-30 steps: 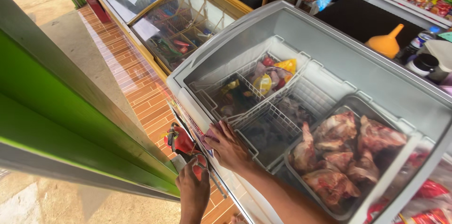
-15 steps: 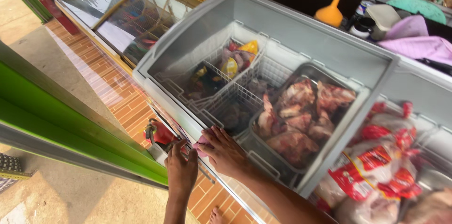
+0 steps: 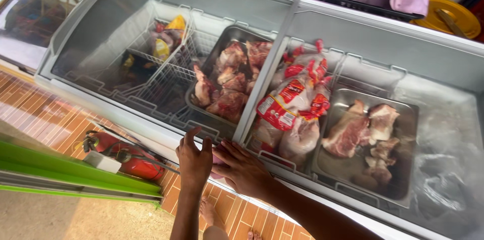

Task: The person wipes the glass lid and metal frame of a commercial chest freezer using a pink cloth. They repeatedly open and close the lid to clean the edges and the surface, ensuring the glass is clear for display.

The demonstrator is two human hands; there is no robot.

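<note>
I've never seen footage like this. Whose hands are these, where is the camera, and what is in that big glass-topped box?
The camera sits on a person's head and looks down, so the two bare hands are that person's own. The left hand and right hand rest flat on the front edge of a chest freezer with a glass lid. A bit of pink shows between them; what it is I cannot tell. Inside lie a metal tray of raw meat, wrapped whole chickens, a second tray of meat cuts and wire baskets. A red fire extinguisher lies on the brick floor.

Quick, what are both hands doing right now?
Left hand: open, fingers spread, flat on the freezer lid.
Right hand: open, pressing a pink cloth against the lid.
</note>
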